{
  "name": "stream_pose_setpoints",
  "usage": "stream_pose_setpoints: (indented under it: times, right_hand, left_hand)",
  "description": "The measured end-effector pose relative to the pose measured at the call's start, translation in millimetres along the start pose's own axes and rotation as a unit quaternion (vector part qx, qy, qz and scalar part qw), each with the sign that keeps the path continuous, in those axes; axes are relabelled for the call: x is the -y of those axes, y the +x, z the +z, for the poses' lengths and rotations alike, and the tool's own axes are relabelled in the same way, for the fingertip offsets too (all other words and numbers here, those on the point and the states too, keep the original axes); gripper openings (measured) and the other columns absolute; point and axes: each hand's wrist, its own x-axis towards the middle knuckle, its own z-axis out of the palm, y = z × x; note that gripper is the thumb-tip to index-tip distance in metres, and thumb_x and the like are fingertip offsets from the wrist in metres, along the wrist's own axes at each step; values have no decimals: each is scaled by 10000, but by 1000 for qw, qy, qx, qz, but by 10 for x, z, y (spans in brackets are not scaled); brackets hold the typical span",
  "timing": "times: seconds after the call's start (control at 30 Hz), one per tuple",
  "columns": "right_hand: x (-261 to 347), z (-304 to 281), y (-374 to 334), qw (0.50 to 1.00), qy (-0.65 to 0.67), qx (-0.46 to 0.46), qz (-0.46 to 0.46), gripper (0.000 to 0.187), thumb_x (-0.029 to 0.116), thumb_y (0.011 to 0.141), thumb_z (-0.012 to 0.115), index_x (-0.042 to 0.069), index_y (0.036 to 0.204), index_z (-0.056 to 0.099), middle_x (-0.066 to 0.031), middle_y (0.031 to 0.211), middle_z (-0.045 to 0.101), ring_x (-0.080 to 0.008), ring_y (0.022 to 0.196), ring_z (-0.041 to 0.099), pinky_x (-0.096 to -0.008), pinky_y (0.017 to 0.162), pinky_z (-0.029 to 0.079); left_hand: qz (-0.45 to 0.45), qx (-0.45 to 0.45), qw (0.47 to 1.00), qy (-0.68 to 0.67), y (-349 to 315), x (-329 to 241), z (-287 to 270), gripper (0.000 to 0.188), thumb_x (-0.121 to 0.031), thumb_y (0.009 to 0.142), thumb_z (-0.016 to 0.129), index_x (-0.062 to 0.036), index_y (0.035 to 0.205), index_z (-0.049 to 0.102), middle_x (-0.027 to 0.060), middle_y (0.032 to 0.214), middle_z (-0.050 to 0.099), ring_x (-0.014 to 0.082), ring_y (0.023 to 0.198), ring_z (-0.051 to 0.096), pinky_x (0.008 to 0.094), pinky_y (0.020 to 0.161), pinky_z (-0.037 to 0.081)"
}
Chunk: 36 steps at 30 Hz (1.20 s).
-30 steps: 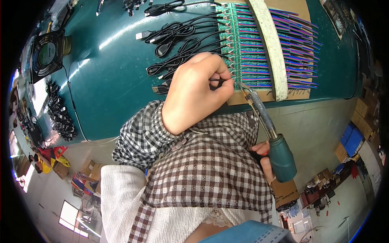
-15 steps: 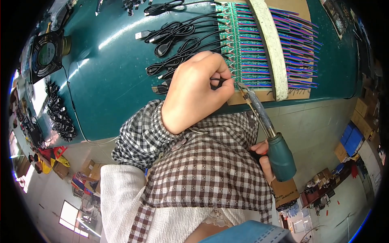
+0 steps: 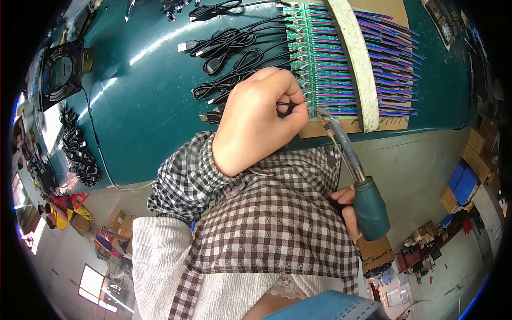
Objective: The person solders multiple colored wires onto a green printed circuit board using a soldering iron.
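My left hand [image 3: 262,116] pinches the end of a black cable [image 3: 284,105] between thumb and fingertips, at the left edge of a row of green circuit boards [image 3: 308,58]. In my right hand [image 3: 346,205] is a soldering iron [image 3: 348,149] with a green handle; most of this hand is hidden behind the handle and checked sleeve. The iron's tip stands close to the lowest boards, with a faint wisp of smoke beside it. Striped blue, red and black wires [image 3: 336,74] run right from the boards, under a pale bar [image 3: 360,69]. Black USB cables [image 3: 229,45] lead left from them.
Brown cardboard [image 3: 394,125] lies beneath the boards on the green tabletop [image 3: 138,128]. At the left stand a black fan [image 3: 61,72] and a heap of bundled black cables [image 3: 77,149]. A dark metal tray [image 3: 440,24] lies at the far right.
The soldering iron's tip has drawn back slightly to the right from the left hand's fingertips, and smoke now shows at it. My left hand has stayed in place.
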Motion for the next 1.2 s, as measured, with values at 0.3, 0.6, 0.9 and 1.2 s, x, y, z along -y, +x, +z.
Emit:
stream_pose_setpoints:
  times: [0.3,0.6,0.9,1.2]
  right_hand:
    - [-35,-3,-10,1000,19,-3,-4,416,220,784,789,-37,1001,544,-122,850,632,-272,831,655,-396,791,541]
    - [-42,-113,65,994,47,60,-71,455,310,960,541,-21,1242,406,-84,923,543,-228,898,579,-420,820,542]
    - [-385,-454,547,921,352,-18,-163,476,360,966,499,-34,1221,420,-99,840,547,-226,818,575,-370,642,593]
    - [-166,-416,676,924,324,-61,-195,445,406,979,483,5,1165,436,-56,767,501,-168,735,538,-280,542,557]
  left_hand:
    - [-5,3,1000,0,-15,36,11,130,-21,693,701,-23,724,575,69,700,557,177,577,567,287,529,483]
    - [-4,1,1000,5,31,-84,-33,111,-20,693,685,-28,726,579,78,698,551,187,570,554,302,529,471]
    - [222,-59,953,199,562,-481,-454,219,14,752,672,-13,967,643,137,983,641,310,942,626,378,834,500]
    - [215,-250,869,369,2247,-162,-371,115,-153,764,690,-78,834,637,104,815,608,320,771,621,416,660,504]
